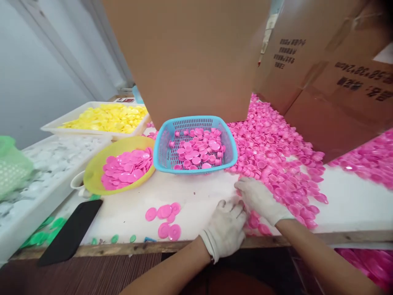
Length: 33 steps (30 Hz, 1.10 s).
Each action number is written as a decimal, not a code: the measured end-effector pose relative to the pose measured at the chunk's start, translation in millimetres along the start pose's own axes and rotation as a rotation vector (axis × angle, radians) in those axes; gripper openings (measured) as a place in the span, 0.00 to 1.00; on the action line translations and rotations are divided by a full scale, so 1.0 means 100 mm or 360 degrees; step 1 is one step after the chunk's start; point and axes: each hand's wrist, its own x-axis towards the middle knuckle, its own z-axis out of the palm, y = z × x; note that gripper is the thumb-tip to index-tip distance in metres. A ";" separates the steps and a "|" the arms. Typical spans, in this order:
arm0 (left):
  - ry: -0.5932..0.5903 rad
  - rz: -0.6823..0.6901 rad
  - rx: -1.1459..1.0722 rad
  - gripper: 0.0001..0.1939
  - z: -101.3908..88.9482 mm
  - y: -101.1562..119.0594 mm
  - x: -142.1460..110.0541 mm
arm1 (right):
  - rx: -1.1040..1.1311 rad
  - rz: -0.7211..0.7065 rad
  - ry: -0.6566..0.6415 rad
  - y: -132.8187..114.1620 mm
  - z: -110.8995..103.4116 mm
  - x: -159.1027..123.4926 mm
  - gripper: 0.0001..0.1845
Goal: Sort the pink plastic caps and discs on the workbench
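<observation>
Both of my hands wear pale work gloves and meet over the white tabletop, near its front edge. My left hand (226,229) has its fingers curled inward; what they close on, if anything, is hidden. Just beyond it, my right hand (260,200) is bent with its fingers pressed together, pointing left, and I cannot make out anything in them. Small pink plastic cup-shaped pieces (276,159) lie in a large heap beside my right hand. A few pink pieces (259,224) sit under and between the hands. Left of my left hand lie several flat pink discs (166,211).
A blue basket (195,170) holds pink pieces, and a yellow bowl (92,180) holds pink discs. Trays of yellow (110,116) and white pieces (55,157) stand left. A black phone-like slab (72,231) overhangs the front edge. Cardboard boxes (190,57) rise behind and right (325,90).
</observation>
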 end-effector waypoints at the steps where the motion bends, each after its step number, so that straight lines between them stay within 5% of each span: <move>1: -0.0009 -0.0065 0.0017 0.25 -0.03 -0.04 -0.07 | 0.0002 -0.0032 0.0004 -0.03 0.06 -0.02 0.10; 6: -0.0048 -0.0336 -0.0072 0.23 -0.23 -0.32 -0.67 | 0.0198 -0.0282 -0.0028 -0.34 0.25 -0.04 0.09; 10: 0.0195 -0.0736 0.0133 0.17 -0.35 -0.68 -1.08 | 0.0436 -0.0472 0.0096 -0.69 0.23 0.08 0.08; 13: 0.0017 -0.1127 0.0325 0.16 -0.45 -0.96 -1.21 | 0.0549 -0.0568 0.0059 -0.94 0.10 0.16 0.08; 16: -0.0058 -0.1240 0.0331 0.12 -0.52 -1.11 -1.27 | 0.0586 -0.0575 -0.0023 -1.09 -0.01 0.19 0.09; 20: 0.0291 -0.1277 -0.0025 0.06 -0.58 -1.03 -1.26 | 0.1046 -0.0527 -0.0070 -1.10 0.01 0.17 0.10; 23: 0.0436 -0.1371 -0.0683 0.06 -0.60 -0.86 -1.11 | 0.1416 -0.0344 -0.0176 -1.08 0.09 0.14 0.09; 27: 0.0327 -0.1407 -0.1523 0.09 -0.52 -0.65 -0.83 | 0.1699 -0.0138 -0.0425 -1.09 0.22 0.10 0.07; 33: 0.0104 -0.1557 -0.1683 0.13 -0.30 -0.62 -0.78 | 0.1832 0.0281 -0.0783 -1.06 0.49 0.09 0.03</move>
